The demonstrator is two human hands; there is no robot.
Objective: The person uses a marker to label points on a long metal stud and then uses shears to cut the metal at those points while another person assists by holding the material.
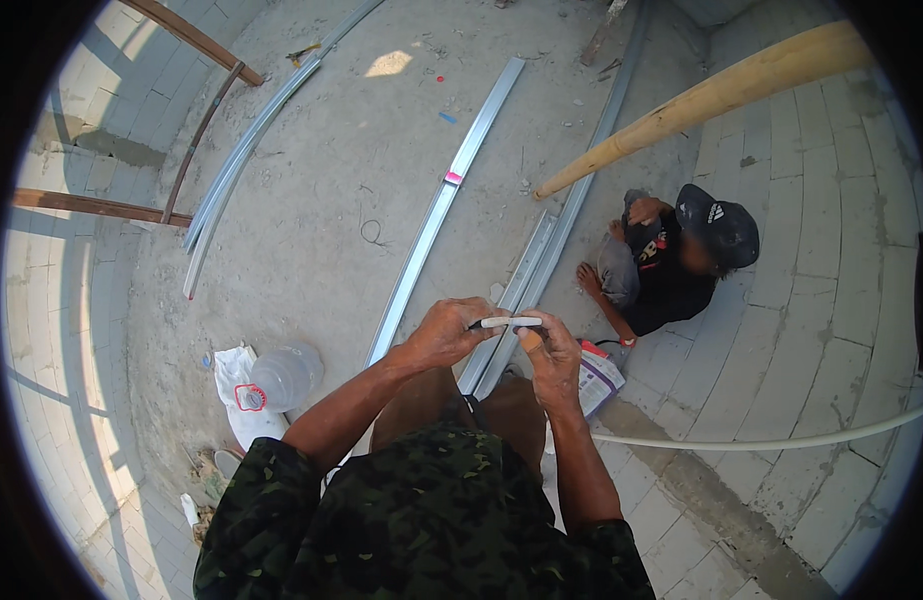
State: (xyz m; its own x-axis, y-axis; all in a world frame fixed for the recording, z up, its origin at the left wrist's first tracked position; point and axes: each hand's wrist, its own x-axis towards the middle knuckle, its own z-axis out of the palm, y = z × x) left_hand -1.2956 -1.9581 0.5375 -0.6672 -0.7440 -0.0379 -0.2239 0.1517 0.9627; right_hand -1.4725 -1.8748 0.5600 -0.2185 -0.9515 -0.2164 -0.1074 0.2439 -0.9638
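My left hand (pixel 451 332) and my right hand (pixel 551 358) meet in front of my body, fingers closed round a slim white pen-like stick (pixel 507 321). One end of it, by my left fingers, is dark. A tan wrap or bandage is on my right thumb. Beneath my hands, long silvery metal channels (pixel 526 278) run away along the floor, their near ends between my legs. Just to their left lies another long metal channel (pixel 421 250) with a pink band (pixel 452 178) round it.
A co-worker (pixel 681 260) in a dark cap crouches at right by the block wall. A bamboo pole (pixel 701 105) slants down to the concrete floor. At left are a clear plastic jug (pixel 286 378), more metal channels (pixel 231 170) and wooden props (pixel 101 205). A pale hose (pixel 761 443) crosses at right.
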